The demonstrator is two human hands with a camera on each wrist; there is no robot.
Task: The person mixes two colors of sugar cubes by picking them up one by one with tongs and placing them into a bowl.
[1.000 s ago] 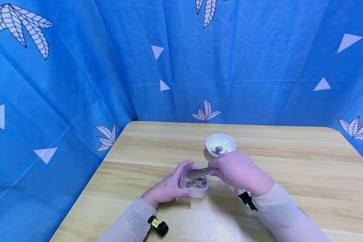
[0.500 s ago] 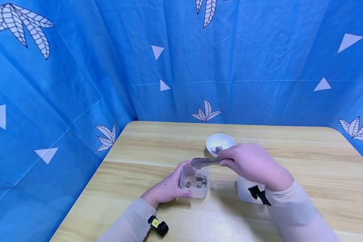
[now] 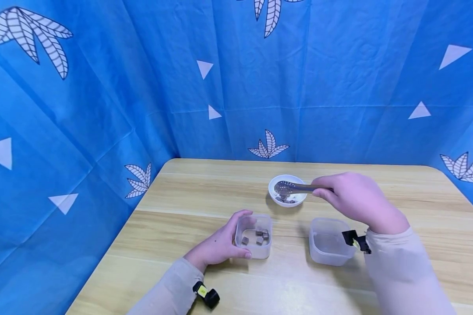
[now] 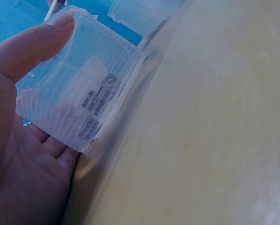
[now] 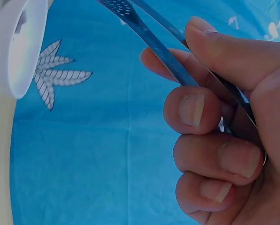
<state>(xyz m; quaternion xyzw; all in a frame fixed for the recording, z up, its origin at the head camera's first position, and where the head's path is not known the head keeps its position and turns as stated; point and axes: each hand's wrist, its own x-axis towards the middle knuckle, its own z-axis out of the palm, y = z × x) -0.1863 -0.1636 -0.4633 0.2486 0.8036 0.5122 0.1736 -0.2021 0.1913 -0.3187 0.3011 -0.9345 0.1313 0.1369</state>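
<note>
My left hand (image 3: 222,243) grips a clear plastic container (image 3: 263,251) round its left side, thumb at the front. Several small brown cubes (image 3: 259,240) lie on its floor. In the left wrist view the thumb presses the wall of the container (image 4: 98,79). My right hand (image 3: 356,197) holds metal tongs (image 3: 299,188) with a perforated head above a white bowl (image 3: 273,202). Brown cubes and white pieces lie in that bowl, partly hidden by the tongs. The right wrist view has thumb and fingers curled round the tongs (image 5: 163,58); whether their tips hold anything cannot be seen.
A second clear container (image 3: 329,258) stands on the wooden table (image 3: 205,188), below the right forearm. A blue patterned curtain (image 3: 236,78) hangs behind and to the left of the table.
My right hand has lifted the tongs out of the left container and carried them back and right to above the white bowl. The second container has come into view. My left hand stays put.
</note>
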